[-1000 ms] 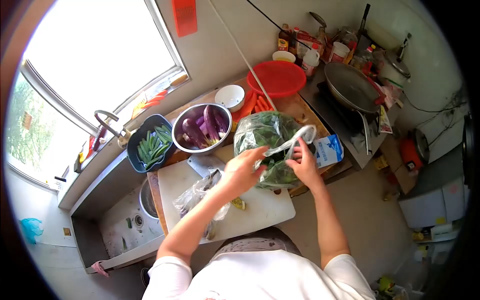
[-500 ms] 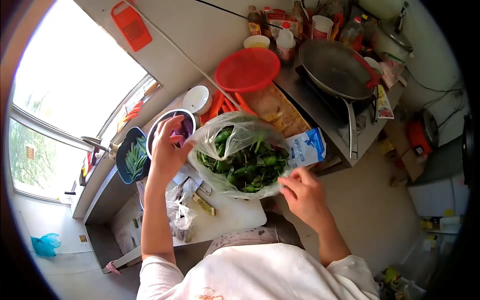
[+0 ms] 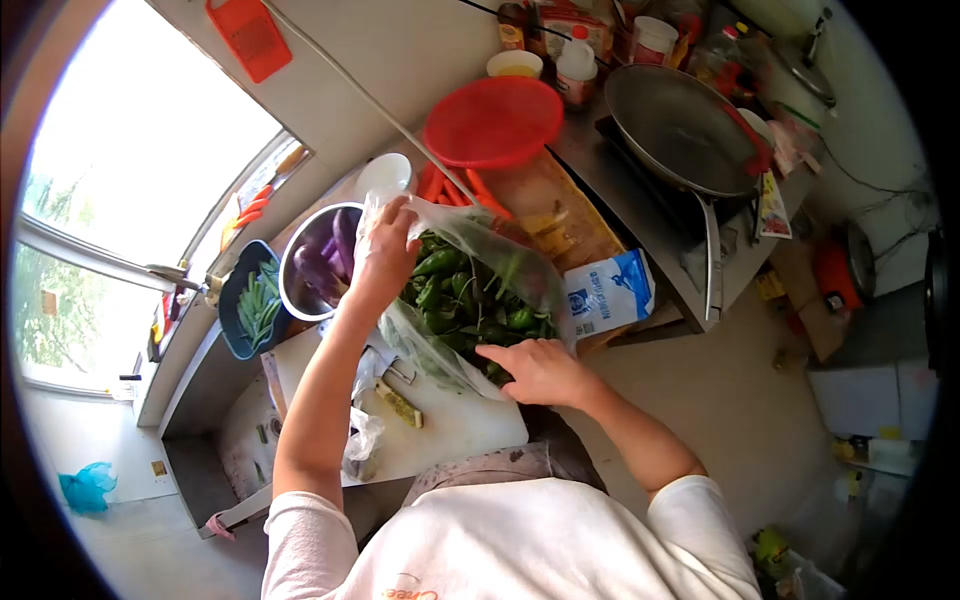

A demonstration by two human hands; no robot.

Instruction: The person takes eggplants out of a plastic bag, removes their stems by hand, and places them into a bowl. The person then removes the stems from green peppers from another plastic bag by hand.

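Left hand [image 3: 385, 250]: shifted off the steel bowl's front since half a second ago, now at the bag's bowl-side rim; fingers bent and spread over film, can't tell if pinching.
Right hand [image 3: 545, 370]: swung inward from the bag's outer corner; index finger straight, pointing at the peppers, others curled; from where I stand, can't tell whether they grip film.
Plastic bag [image 3: 425, 350]: thin, clear, crinkled, mouth wide; sits between steel bowl and packet, overlapping the cutting board.
Green peppers [image 3: 500, 310]: glossy, slim, tapered, heaped inside the bag.
Steel bowl [image 3: 291, 290]: round, shiny rim; smooth purple eggplants [image 3: 322, 265] inside.
Packet [image 3: 605, 295]: flat, blue-and-white, beside the bag.
Cutting board [image 3: 465, 425]: white, smooth; mottled green stub [image 3: 400, 403] on it.
Tabletop [image 3: 582, 218]: brown, worn; round red plastic basin [image 3: 495, 120] and tapered orange carrots [image 3: 482, 190] beyond the bag.
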